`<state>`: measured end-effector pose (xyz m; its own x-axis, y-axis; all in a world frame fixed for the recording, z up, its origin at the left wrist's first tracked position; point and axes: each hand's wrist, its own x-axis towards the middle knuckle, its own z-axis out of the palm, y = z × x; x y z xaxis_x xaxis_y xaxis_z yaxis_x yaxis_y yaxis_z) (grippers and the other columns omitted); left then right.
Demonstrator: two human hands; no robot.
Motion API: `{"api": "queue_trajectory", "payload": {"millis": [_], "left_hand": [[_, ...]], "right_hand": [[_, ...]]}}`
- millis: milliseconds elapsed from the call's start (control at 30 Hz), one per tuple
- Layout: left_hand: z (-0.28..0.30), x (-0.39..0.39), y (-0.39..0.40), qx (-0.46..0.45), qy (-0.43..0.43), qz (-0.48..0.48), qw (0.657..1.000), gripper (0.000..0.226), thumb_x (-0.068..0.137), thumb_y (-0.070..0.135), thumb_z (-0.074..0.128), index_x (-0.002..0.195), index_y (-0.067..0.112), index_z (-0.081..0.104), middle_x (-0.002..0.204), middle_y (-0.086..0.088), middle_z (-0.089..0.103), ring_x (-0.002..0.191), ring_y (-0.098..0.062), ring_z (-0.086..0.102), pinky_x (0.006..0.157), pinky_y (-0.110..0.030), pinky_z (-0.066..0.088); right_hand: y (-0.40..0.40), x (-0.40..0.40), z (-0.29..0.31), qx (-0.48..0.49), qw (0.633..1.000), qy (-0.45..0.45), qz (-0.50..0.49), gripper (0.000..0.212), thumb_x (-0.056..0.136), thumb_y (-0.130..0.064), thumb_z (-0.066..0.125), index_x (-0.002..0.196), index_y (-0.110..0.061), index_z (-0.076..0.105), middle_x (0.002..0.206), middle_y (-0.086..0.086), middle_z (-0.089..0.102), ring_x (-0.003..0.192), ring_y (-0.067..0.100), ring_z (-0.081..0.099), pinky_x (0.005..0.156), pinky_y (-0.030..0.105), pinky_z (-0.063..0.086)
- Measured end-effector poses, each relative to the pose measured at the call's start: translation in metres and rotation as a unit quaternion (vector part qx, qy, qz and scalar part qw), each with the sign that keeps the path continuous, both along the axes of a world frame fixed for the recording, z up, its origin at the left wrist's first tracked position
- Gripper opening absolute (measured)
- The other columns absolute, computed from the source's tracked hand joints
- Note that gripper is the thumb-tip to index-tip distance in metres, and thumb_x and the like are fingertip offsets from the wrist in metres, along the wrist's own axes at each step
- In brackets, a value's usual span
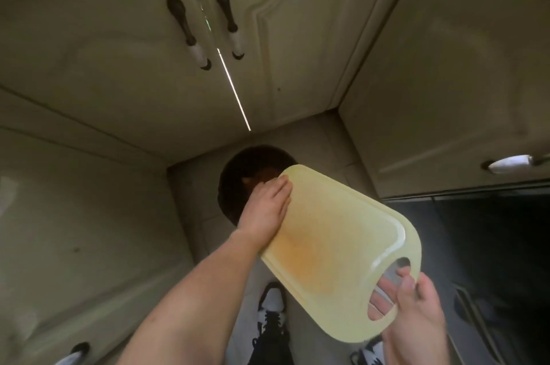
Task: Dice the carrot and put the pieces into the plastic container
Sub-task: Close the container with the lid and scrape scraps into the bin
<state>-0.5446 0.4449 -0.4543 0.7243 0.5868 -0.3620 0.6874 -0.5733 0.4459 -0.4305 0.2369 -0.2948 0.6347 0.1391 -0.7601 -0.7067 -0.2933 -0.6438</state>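
Observation:
A pale yellow plastic cutting board with an orange stain is tilted over a dark round bin on the floor. My right hand grips the board by its handle hole, fingers through the slot. My left hand lies flat on the board's far edge, fingers straight, above the bin's mouth. Orange scraps show inside the bin by my fingertips. No carrot dice or plastic container is in view.
Cream cabinet doors with dark handles surround the floor corner. A dark oven front stands on the right. My shoes are on the tiled floor below the board.

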Motion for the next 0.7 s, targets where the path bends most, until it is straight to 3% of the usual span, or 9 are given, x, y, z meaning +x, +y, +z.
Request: {"api": "queue_trajectory", "payload": {"millis": [133,267,333,433,467,600,700], "left_hand": [[-0.016,0.005,0.014,0.010,0.098,0.059,0.993,0.048,0.110,0.036,0.028,0.158,0.029,0.031,0.166,0.004,0.027,0.155,-0.018,0.018,0.128,-0.045,0.009],[-0.021,-0.003,0.026,0.057,0.167,0.107,0.979,0.046,0.107,0.026,0.039,0.153,0.026,0.039,0.160,-0.001,0.037,0.151,-0.024,0.026,0.127,-0.049,0.009],[-0.025,-0.014,0.028,0.047,0.131,0.172,0.975,0.044,0.107,0.023,0.040,0.151,0.022,0.043,0.155,-0.003,0.045,0.146,-0.024,0.036,0.124,-0.045,0.019],[-0.012,-0.019,0.018,-0.008,-0.002,0.244,0.970,0.046,0.108,0.030,0.038,0.153,0.019,0.042,0.155,-0.002,0.047,0.143,-0.021,0.041,0.121,-0.040,0.031],[-0.004,-0.017,0.010,-0.028,-0.034,0.227,0.973,0.050,0.107,0.037,0.038,0.155,0.023,0.038,0.158,0.001,0.041,0.146,-0.018,0.037,0.122,-0.041,0.029],[0.022,-0.012,-0.018,-0.059,-0.031,-0.032,0.997,0.064,0.098,0.062,0.012,0.158,0.040,0.011,0.168,0.014,0.012,0.154,-0.006,0.009,0.128,-0.041,0.009],[0.023,-0.014,-0.018,-0.045,0.020,-0.015,0.999,0.063,0.102,0.062,0.009,0.159,0.038,0.009,0.168,0.014,0.006,0.155,-0.007,0.003,0.128,-0.038,-0.001]], "right_hand": [[0.000,0.006,-0.005,-0.007,1.000,-0.021,0.005,0.020,0.104,-0.022,0.035,0.097,-0.013,0.052,0.073,0.015,0.073,0.070,0.038,0.057,0.065,0.040,0.043],[-0.003,0.006,-0.003,0.000,0.999,-0.035,-0.009,0.020,0.103,-0.022,0.037,0.091,-0.014,0.051,0.065,0.013,0.071,0.060,0.032,0.053,0.054,0.033,0.043],[-0.003,0.005,-0.002,0.000,0.999,-0.037,-0.011,0.021,0.102,-0.023,0.037,0.088,-0.016,0.051,0.066,0.016,0.069,0.052,0.030,0.053,0.054,0.033,0.044],[0.002,0.002,-0.007,-0.016,0.999,-0.045,0.013,0.023,0.104,-0.021,0.036,0.087,-0.019,0.052,0.074,0.009,0.074,0.054,0.033,0.062,0.061,0.038,0.045],[0.006,0.000,-0.007,-0.013,0.999,-0.042,0.024,0.023,0.104,-0.020,0.036,0.088,-0.020,0.053,0.077,0.008,0.075,0.056,0.033,0.065,0.062,0.039,0.046],[0.015,-0.008,-0.003,-0.001,0.998,-0.024,0.049,0.021,0.104,-0.022,0.036,0.092,-0.021,0.053,0.078,0.005,0.075,0.062,0.030,0.071,0.064,0.041,0.051],[0.008,-0.007,0.011,0.016,0.999,-0.027,0.041,0.021,0.103,-0.021,0.037,0.090,-0.017,0.052,0.077,0.012,0.075,0.056,0.036,0.066,0.063,0.042,0.047]]}}
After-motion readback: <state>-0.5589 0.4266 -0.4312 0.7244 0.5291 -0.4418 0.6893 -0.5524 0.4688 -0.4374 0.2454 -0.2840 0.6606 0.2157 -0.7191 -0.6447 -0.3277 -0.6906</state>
